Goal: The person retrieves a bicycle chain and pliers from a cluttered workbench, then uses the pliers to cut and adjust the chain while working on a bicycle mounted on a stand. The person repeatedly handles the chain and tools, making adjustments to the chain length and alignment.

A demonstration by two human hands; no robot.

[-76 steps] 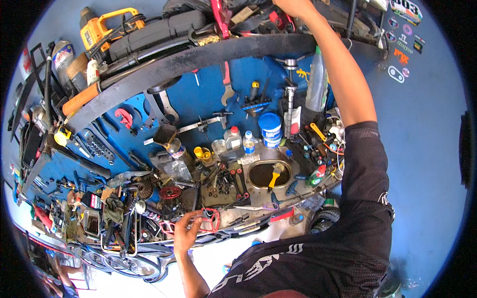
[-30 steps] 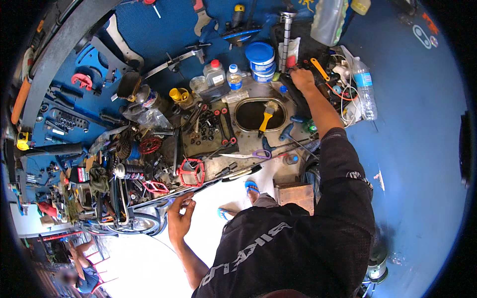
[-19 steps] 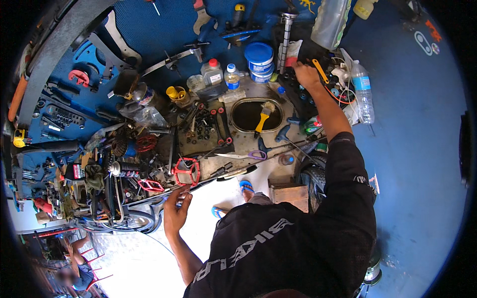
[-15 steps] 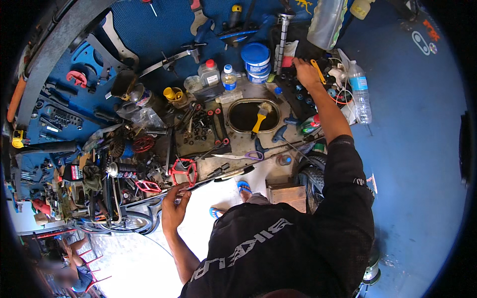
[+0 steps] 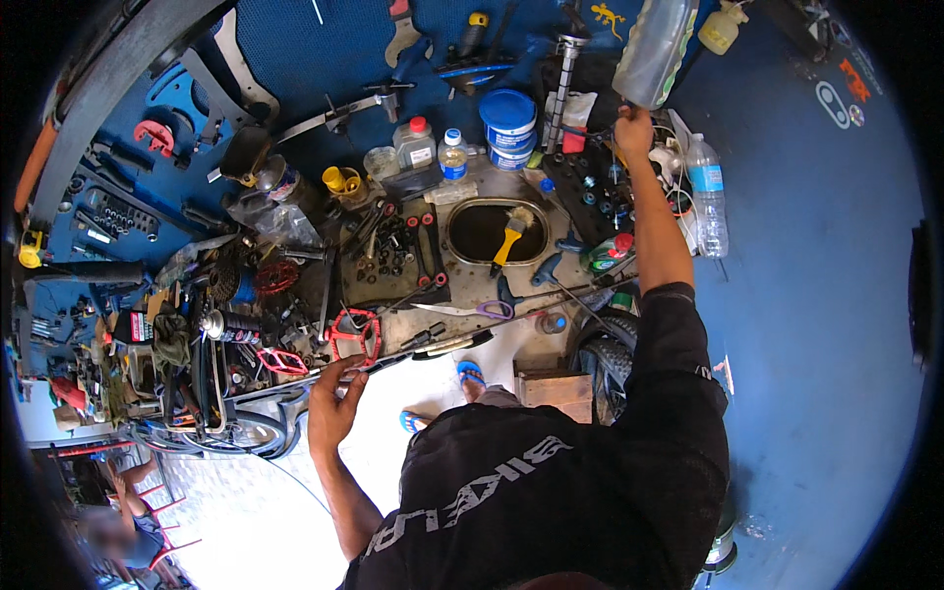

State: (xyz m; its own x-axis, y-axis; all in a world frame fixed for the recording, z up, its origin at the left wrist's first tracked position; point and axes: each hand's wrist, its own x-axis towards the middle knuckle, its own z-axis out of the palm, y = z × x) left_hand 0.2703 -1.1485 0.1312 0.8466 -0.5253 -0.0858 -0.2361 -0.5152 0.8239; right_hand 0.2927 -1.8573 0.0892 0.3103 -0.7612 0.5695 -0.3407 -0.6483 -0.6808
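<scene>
My right hand (image 5: 634, 126) reaches to the back of a cluttered workbench (image 5: 492, 295), just under a hanging grey bottle (image 5: 654, 49). Its fingers are closed around a thin dark tool (image 5: 593, 131) above a black tray of sockets (image 5: 587, 185); what kind of tool it is I cannot make out. My left hand (image 5: 334, 403) lies at the bench's front edge, fingertips against a long black rod (image 5: 418, 349), close to a red pedal (image 5: 354, 334). Whether it grips the rod is unclear.
An oval basin (image 5: 482, 231) holds a yellow-handled brush (image 5: 508, 239). A blue tub (image 5: 508, 118), small bottles (image 5: 416, 143) and a water bottle (image 5: 708, 192) stand behind. Tools hang on the blue wall (image 5: 324, 49). A tyre (image 5: 610, 359) and wooden box (image 5: 556, 390) sit below.
My right hand has moved farther back, from the socket tray up toward the hanging bottle. My left hand has stayed at the bench's front edge by the red pedal.
</scene>
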